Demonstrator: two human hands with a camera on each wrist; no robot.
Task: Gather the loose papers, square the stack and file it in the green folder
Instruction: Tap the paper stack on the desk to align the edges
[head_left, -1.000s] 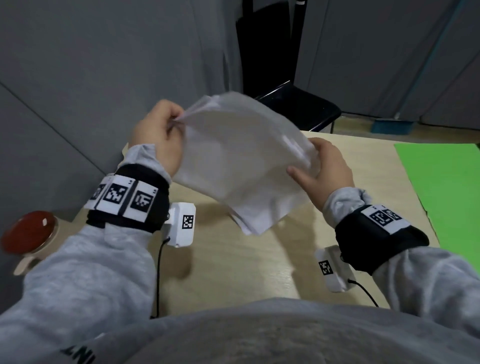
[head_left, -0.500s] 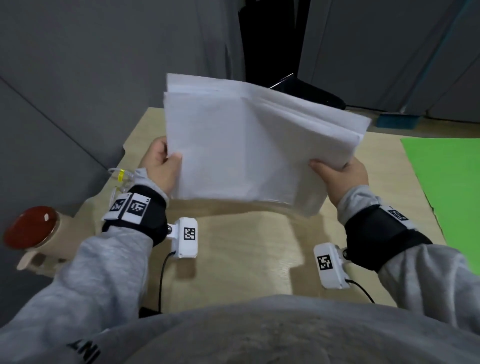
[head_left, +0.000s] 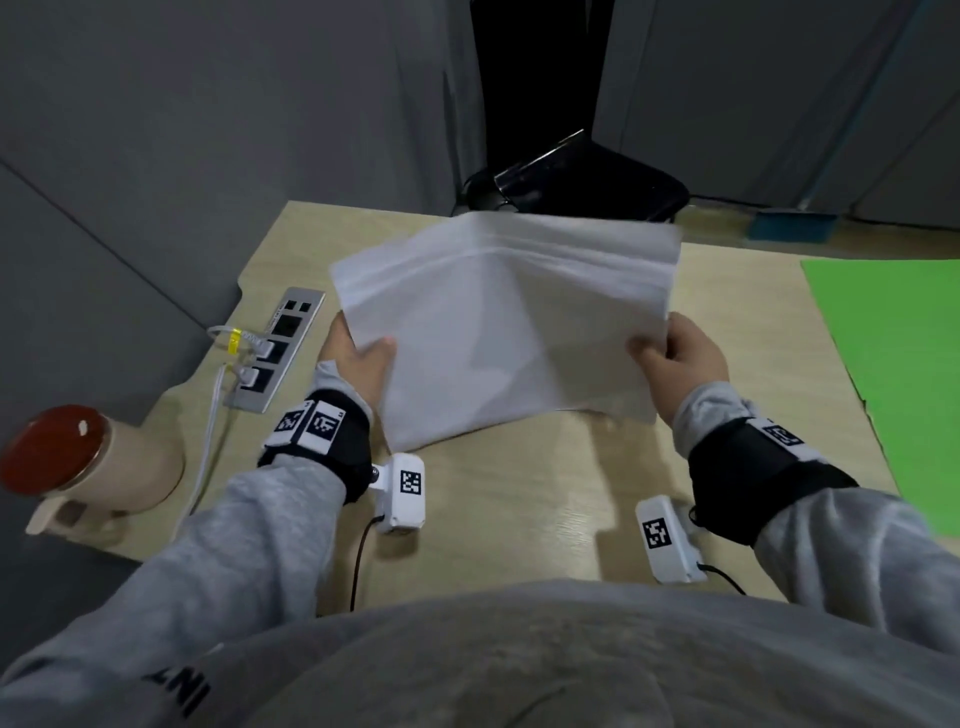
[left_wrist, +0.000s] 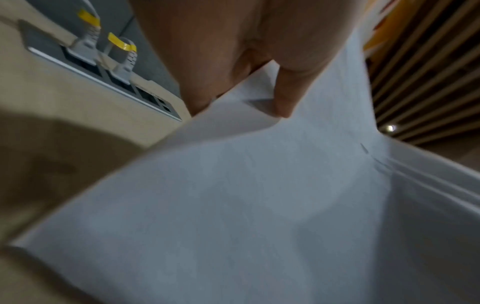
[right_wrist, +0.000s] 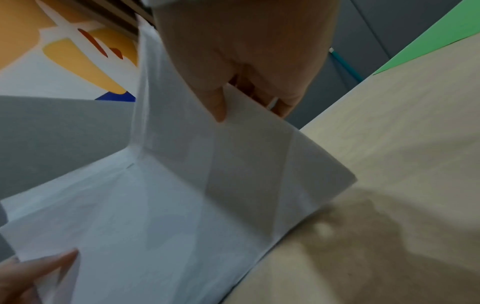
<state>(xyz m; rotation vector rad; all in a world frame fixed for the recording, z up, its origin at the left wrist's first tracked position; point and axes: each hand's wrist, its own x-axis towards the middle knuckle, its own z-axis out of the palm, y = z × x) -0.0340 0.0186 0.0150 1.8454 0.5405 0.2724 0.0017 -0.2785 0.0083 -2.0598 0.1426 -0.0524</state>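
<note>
papers (head_left: 509, 332) lowered, gripped by both hands

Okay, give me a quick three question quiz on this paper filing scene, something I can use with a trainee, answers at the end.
1. True or false: the paper stack is already inside the green folder.
2. Which hands hold the stack? A) left hand only B) right hand only C) both
3. Fill in: the socket strip is set into the table on the person's ____ side.

Key
1. False; the stack is held over the table, apart from the folder.
2. C; one hand pinches each side edge.
3. left
</note>
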